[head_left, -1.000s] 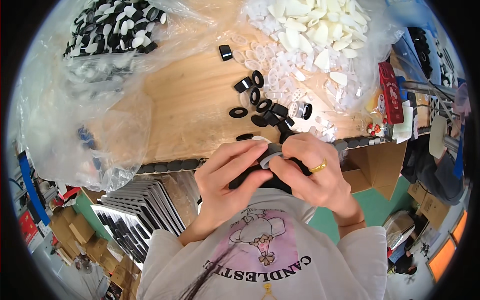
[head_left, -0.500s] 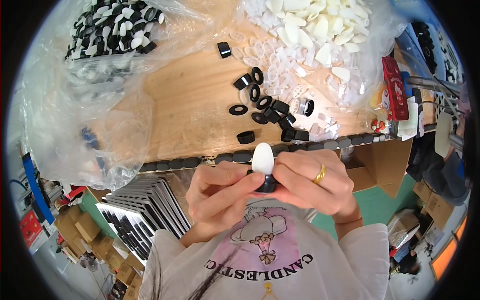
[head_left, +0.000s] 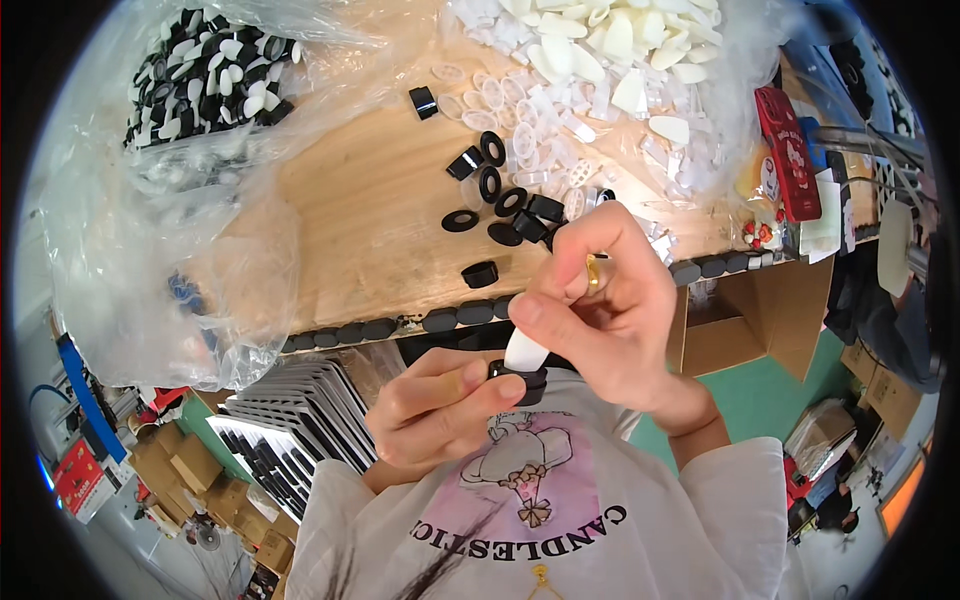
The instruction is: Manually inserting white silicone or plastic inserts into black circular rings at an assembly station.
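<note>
My left hand [head_left: 430,408] is closed on a short black cylindrical cap [head_left: 531,387], pinched between thumb and fingers in front of my chest. A smooth white oval piece [head_left: 524,353] stands tilted in the top of that cap. My right hand [head_left: 622,320], with a gold ring on one finger, is closed on the upper end of the white piece, which its thumb and fingers partly cover. Beyond my hands, black caps and flat black rings [head_left: 510,201] lie loose on the wooden table [head_left: 360,210]. My right hand hides some of them.
Cream oval pieces [head_left: 610,40] and clear plastic parts [head_left: 525,110] are heaped at the back. A plastic bag [head_left: 200,230] with finished-looking black-and-white pieces [head_left: 205,80] spreads on the left. A red phone case [head_left: 787,150] lies right. Dark pads [head_left: 440,319] line the table's front edge.
My right hand has risen from beside the cap to the top of the white piece. The white piece now leans in the cap. My left hand has kept its hold, slightly lower.
</note>
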`<state>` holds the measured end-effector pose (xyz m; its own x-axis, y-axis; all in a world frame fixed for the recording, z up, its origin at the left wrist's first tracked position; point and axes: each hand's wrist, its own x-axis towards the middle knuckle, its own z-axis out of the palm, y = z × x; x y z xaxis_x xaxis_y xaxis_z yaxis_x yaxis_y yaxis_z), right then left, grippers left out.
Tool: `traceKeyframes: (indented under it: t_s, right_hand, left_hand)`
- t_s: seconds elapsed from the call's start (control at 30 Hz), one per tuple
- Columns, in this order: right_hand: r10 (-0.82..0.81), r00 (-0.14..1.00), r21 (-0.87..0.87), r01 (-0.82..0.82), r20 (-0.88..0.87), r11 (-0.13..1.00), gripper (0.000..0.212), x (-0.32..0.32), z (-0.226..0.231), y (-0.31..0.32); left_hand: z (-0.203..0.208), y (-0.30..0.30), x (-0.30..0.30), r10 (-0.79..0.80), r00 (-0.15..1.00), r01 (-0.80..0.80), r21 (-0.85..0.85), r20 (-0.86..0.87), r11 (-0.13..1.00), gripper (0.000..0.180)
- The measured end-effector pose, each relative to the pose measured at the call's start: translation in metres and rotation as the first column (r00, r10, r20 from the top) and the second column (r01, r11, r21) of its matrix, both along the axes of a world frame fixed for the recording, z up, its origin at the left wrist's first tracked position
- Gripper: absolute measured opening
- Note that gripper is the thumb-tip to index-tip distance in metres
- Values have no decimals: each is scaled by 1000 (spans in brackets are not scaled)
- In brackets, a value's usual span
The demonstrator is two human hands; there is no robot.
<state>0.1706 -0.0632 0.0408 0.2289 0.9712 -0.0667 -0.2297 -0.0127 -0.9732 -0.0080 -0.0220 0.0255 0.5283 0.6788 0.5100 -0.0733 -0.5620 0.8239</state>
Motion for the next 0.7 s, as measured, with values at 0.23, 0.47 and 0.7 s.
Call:
traceKeyframes:
  t_s: [0.23, 0.47, 0.7]
  right_hand:
    - [14, 779, 207, -184, 627, 961, 38, 8, -4, -18]
    - [-150, 618, 338, -199, 771, 920, 32, -3, -24, -15]
    - [-186, 401, -40, 494, 897, 869, 12, 62, -56, -39]
  left_hand:
    - [-4, -2, -12, 76, 996, -79, -87, -44, 993, 36]
    - [-7, 5, -5, 160, 980, -176, -151, -116, 973, 29]
    - [10, 227, -17, 784, 609, -655, 480, -123, 584, 21]
